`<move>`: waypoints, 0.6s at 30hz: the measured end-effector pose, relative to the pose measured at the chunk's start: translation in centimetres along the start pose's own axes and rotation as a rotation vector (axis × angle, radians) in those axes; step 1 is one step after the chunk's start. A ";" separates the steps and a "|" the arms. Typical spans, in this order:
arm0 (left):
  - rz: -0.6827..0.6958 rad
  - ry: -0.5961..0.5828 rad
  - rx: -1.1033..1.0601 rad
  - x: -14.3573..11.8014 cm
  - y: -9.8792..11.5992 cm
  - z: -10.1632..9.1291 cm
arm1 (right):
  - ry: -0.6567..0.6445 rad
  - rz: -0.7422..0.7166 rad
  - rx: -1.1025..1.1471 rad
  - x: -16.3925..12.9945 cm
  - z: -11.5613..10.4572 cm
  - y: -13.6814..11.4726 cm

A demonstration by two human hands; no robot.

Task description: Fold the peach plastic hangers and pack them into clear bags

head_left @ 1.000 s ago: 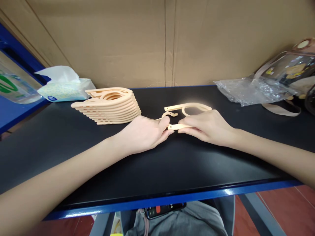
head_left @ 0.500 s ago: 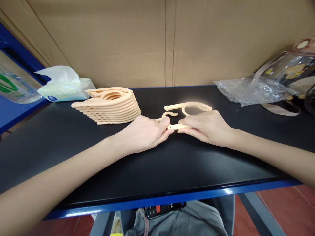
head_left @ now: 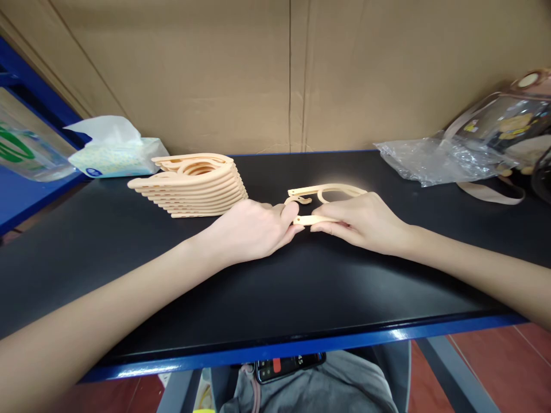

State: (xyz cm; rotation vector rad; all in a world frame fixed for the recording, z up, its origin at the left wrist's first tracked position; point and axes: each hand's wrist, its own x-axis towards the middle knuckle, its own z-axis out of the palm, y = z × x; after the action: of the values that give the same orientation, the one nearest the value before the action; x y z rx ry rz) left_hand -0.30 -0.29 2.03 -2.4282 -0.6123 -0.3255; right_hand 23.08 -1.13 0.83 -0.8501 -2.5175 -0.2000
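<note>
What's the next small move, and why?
Probably a light press by the left hand on the holed end of the held cream piece, with the right hand steadying it: that end sits at the left hand's fingertips, while the right hand pinches the piece further along.

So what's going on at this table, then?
The person's right hand holds a pale strip, and the left hand pinches at the strip's holed end. Another curved pale piece shows just behind them; what supports it is hidden. A stack of similar curved pieces stands on the black table to the left, near a tissue pack.
</note>
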 end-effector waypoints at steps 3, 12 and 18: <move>-0.025 -0.046 -0.071 -0.1 0.0 0.0 | -0.017 0.007 -0.023 -0.1 0.0 0.1; -0.127 -0.205 -0.236 -0.1 0.0 -0.7 | -0.026 -0.011 -0.087 -0.2 0.1 0.1; -0.169 -0.235 -0.343 0.0 0.0 -0.9 | 0.012 -0.044 -0.118 -0.1 0.1 0.0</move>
State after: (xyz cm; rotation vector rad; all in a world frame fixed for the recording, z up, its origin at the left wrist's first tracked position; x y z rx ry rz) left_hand -0.42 -0.83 2.74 -2.7737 -0.9340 -0.2295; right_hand 23.11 -1.13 0.67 -0.8368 -2.5351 -0.3696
